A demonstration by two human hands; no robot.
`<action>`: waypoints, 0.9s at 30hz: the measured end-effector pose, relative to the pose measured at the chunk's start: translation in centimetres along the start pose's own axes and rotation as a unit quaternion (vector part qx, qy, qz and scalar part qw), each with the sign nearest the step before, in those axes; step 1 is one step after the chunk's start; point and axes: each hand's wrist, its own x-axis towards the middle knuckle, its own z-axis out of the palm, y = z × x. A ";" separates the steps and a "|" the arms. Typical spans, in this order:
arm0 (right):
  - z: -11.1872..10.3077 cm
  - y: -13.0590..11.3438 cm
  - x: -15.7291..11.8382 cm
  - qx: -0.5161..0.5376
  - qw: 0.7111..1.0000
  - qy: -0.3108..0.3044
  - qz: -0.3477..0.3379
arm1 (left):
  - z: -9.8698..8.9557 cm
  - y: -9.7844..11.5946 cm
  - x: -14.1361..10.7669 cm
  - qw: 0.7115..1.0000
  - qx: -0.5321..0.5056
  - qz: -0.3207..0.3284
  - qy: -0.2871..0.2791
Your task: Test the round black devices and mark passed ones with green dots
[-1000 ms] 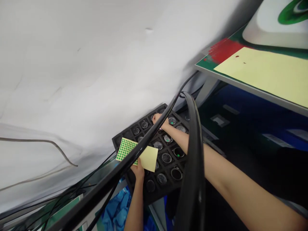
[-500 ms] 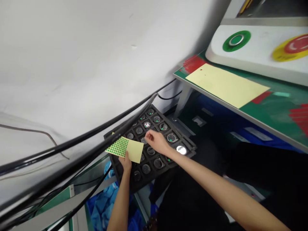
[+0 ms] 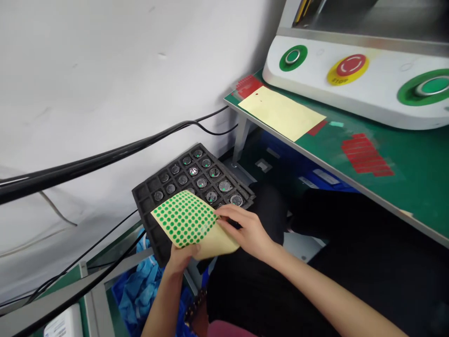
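My left hand (image 3: 183, 256) grips the lower left edge of a pale yellow sticker sheet (image 3: 219, 242), thumb on top. Rows of round green dot stickers cover its left part; the right part is bare backing. At the edge of the dots, the thumb and forefinger of my right hand (image 3: 247, 229) are pinched against the sheet; whether a single dot is between them is hidden. Beneath the sheet lies a black compartment tray (image 3: 143, 193) with small round dark parts (image 3: 170, 188) in its pockets. Green dots show on several parts, mostly toward the far and right sides.
A green-topped bench (image 3: 414, 154) on the right carries a yellow sheet (image 3: 280, 112), red tape strips (image 3: 366, 154) and a white machine panel with a red stop button (image 3: 351, 65). Thick black cables (image 3: 115, 152) run along the wall. Blue cloth (image 3: 140, 299) lies below left.
My right hand has moved from above the tray to the sticker sheet. My left hand has brought the sheet nearer and turned it. The view has shifted right.
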 end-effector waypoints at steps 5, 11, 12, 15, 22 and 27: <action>-0.5 -0.9 -1.1 -0.107 0.989 0.061 -0.077 | 0.9 2.7 -1.1 0.986 -0.075 -0.140 -0.042; -0.2 -1.2 -2.1 -0.230 0.959 0.119 -0.116 | 3.2 4.2 -1.7 0.964 -0.130 -0.229 -0.029; -0.2 -1.2 -2.1 -0.235 0.957 0.119 -0.118 | 3.4 4.2 -1.7 0.962 -0.138 -0.233 -0.026; 0.0 -1.0 -2.1 -0.232 0.959 0.110 -0.115 | 3.3 4.2 -1.6 0.952 -0.163 -0.257 -0.022; 0.9 -0.4 -2.0 -0.209 0.964 0.130 -0.095 | 2.0 3.6 -1.1 0.919 -0.232 -0.317 -0.039; 1.3 -0.5 -1.7 -0.184 0.972 0.127 -0.079 | 1.4 2.6 -1.0 0.921 -0.241 -0.306 -0.027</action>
